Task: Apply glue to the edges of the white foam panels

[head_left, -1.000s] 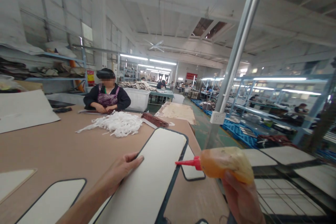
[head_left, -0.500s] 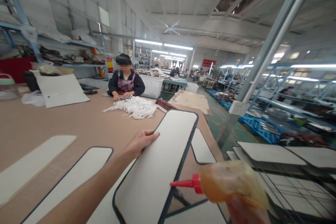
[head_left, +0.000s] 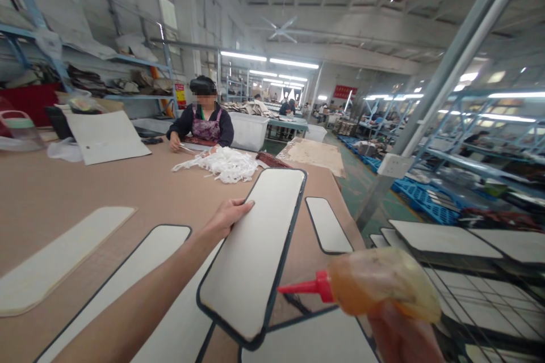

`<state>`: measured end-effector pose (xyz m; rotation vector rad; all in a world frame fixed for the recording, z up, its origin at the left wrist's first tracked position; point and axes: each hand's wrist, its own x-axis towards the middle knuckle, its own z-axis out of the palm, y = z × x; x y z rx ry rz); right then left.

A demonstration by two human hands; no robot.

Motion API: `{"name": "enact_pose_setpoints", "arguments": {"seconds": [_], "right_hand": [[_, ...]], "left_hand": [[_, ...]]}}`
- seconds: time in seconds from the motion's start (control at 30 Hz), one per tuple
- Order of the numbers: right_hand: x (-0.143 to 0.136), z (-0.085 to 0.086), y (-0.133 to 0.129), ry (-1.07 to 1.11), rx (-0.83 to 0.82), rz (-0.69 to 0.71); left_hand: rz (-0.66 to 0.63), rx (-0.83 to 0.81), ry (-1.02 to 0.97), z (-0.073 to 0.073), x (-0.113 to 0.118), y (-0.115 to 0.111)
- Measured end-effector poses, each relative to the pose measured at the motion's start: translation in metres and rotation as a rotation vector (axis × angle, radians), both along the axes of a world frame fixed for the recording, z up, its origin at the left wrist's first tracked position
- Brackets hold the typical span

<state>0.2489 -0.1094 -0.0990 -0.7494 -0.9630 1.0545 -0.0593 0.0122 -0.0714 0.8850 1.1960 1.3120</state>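
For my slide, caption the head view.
Left hand holds a panel; right hand holds a bottle, its red nozzle beside the panel.

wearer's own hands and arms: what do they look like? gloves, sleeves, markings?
Left hand: no glove; no watch or band visible at the wrist. Left forearm: slim, no sleeve in view, no clear markings. Right hand: no glove visible, but blurred and cut off by the frame; can't tell about rings or a sleeve there. No cables visible on either.

The squeeze bottle point(head_left: 395, 281) is cloudy, see-through plastic with a smooth red plastic nozzle point(head_left: 309, 287). The held white panel point(head_left: 259, 238) looks smooth and dull. The grey pole point(head_left: 443, 108) looks like metal.
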Motion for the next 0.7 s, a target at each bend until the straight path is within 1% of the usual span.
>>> {"name": "enact_pose_setpoints", "arguments": {"seconds": [0.1,0.17,0.23,0.33,0.43,0.57,0.7], "right_hand": [[-0.011,0.021,0.013,0.073,0.034,-0.004],[-0.02,0.029,0.022,0.113,0.077,-0.039],[-0.028,0.033,0.033,0.152,0.105,-0.058],[-0.035,0.035,0.047,0.156,0.13,-0.048],[-0.037,0.035,0.059,0.147,0.129,-0.074],[-0.034,0.03,0.068,0.152,0.111,-0.114],[-0.03,0.027,0.076,0.14,0.101,-0.121]], "left_hand": [[0.005,-0.002,0.002,-0.001,0.003,0.0],[0.006,0.0,0.004,-0.002,0.009,-0.002],[0.002,0.0,0.008,-0.003,0.018,-0.007],[-0.021,-0.007,0.016,-0.008,0.031,-0.014],[-0.068,-0.005,0.013,-0.014,0.037,-0.018],[-0.177,-0.006,-0.013,-0.016,0.033,-0.018],[-0.284,-0.062,-0.03,-0.009,0.027,-0.02]]}}
